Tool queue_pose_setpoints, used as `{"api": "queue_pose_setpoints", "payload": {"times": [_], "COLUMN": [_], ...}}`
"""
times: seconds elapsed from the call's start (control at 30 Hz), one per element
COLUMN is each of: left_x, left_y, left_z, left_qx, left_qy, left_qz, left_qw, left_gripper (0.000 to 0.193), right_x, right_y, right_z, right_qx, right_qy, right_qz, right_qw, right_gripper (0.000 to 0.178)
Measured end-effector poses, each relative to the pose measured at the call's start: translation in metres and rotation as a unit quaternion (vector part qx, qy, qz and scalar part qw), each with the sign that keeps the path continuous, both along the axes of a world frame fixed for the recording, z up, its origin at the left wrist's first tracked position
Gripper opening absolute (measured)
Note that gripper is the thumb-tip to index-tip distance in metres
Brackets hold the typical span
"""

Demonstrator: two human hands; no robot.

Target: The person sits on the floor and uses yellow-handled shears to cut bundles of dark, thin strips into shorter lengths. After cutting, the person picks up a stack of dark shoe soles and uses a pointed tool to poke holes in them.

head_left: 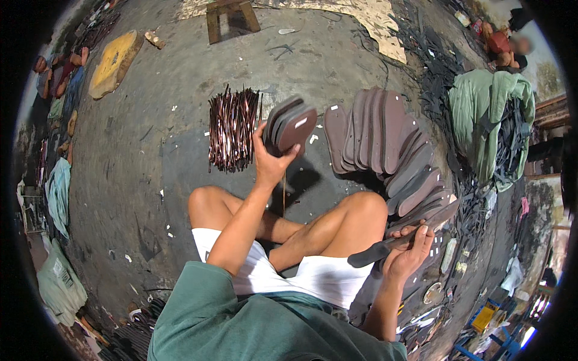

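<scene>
My left hand (272,159) is closed round a small stack of dark brown shoe soles (299,127), raised above the floor, with small white labels showing. At the right, my right hand (408,256) grips a dark shoe sole (368,254) by its middle, beside my knee. Next to that hand a curved row of overlapping brown soles (372,135) lies on the floor, fanning from in front of me round to the right. Left of the raised stack sits a bundle of thin, shiny brown strips (233,133).
My crossed legs (346,225) fill the near middle. A wooden stool (232,21) and a yellow block (114,63) stand farther off. Green cloth (481,108) drapes over a dark heap at right, near black scraps (442,78). Other people (503,51) sit at both far sides.
</scene>
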State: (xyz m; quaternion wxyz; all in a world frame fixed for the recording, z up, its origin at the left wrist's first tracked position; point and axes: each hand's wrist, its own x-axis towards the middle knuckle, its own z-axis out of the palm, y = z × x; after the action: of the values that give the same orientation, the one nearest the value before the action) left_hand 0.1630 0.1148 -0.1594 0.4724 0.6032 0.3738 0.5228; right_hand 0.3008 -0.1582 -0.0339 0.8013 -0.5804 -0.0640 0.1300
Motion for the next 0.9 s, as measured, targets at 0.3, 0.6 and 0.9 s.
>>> {"api": "queue_pose_setpoints", "payload": {"times": [0.3, 0.6, 0.9], "left_x": [0.001, -0.219, -0.37], "left_y": [0.017, 0.058, -0.038], "left_z": [-0.045, 0.095, -0.059], "left_qx": [-0.023, 0.081, -0.238], "left_qy": [0.102, 0.394, 0.566], "left_qz": [0.029, 0.198, 0.277], "left_qw": [0.994, 0.894, 0.739], "left_gripper": [0.071, 0.082, 0.098], "right_x": [-0.006, -0.005, -0.008], "right_y": [0.003, 0.022, 0.058], "right_z": [0.026, 0.034, 0.062], "right_qx": [-0.013, -0.059, -0.119], "right_qy": [-0.034, -0.141, -0.267], "right_qz": [-0.017, -0.034, -0.018], "right_qw": [0.999, 0.988, 0.956], "right_gripper": [0.016, 0.019, 0.027]}}
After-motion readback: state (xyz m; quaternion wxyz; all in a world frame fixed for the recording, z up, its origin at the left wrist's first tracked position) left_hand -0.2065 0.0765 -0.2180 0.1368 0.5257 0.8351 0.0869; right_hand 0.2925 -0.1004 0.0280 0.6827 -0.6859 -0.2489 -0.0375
